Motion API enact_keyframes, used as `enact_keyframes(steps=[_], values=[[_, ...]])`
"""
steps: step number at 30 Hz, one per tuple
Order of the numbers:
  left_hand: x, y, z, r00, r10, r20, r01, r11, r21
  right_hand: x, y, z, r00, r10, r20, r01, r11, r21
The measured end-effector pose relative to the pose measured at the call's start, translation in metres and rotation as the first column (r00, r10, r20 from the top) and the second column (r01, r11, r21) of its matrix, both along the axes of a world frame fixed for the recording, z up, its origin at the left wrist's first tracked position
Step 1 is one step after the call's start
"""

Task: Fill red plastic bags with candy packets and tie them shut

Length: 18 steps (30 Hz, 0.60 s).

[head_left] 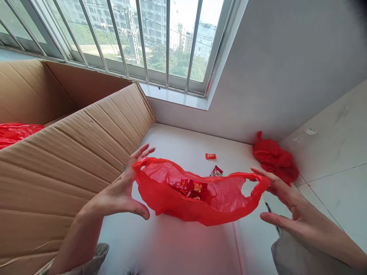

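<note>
A red plastic bag [183, 208] is spread wide at the mouth between my hands, with several small red wrapped candies [197, 187] inside. My left hand [123, 194] is at the bag's left handle, thumb and fingers spread apart, the handle edge touching the fingers. On the other side, my right hand [289, 202] has its fingers stretched out behind the right handle, its thumb well apart. Neither hand is closed around the plastic. Beyond the bag, a small red candy [210, 156] and a dark red packet [216, 171] lie on the white surface [174, 143].
A large open cardboard box [83, 152] fills the left side, with red plastic [20, 131] inside. A crumpled red bag [273, 156] lies in the far right corner by the wall. Behind the surface is a barred window [155, 42]. A thin dark object [269, 210] lies partly behind my right hand.
</note>
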State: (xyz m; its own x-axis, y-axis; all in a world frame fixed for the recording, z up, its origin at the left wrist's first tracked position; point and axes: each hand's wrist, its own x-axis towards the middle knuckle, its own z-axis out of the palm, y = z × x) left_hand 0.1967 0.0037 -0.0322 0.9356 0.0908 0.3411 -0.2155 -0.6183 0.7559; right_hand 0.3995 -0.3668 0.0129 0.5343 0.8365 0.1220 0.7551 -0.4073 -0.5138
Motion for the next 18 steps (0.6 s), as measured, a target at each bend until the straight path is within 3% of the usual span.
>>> enact_keyframes(steps=[4,7,9,12,14,16,18], values=[[0.017,0.008,-0.001,0.992,-0.118,0.045,0.117,0.993,0.016,-0.014,0.013,-0.028,0.998,0.042,-0.043,-0.046,0.995,-0.089],[0.024,0.008,-0.002,0.986,-0.161,-0.033,0.158,0.984,-0.083,-0.029,0.047,-0.05,0.986,0.043,-0.158,-0.027,0.994,0.105],[0.029,0.002,-0.001,0.984,-0.147,-0.097,0.132,0.98,-0.146,-0.036,0.071,-0.06,0.95,0.04,-0.311,0.043,0.965,0.257],[0.036,-0.012,0.002,0.971,-0.169,-0.168,0.12,0.956,-0.268,-0.039,0.097,-0.063,0.874,0.046,-0.484,0.137,0.932,0.336],[0.039,-0.022,0.006,0.953,-0.248,-0.171,0.156,0.892,-0.424,-0.038,0.105,-0.058,0.853,0.024,-0.521,0.205,0.903,0.378],[0.041,-0.032,0.009,0.947,-0.305,-0.1,0.196,0.794,-0.575,-0.036,0.108,-0.052,0.832,-0.008,-0.555,0.314,0.831,0.459],[0.044,-0.04,0.013,0.965,-0.262,-0.012,0.184,0.707,-0.682,-0.033,0.11,-0.048,0.802,-0.004,-0.598,0.387,0.766,0.514]])
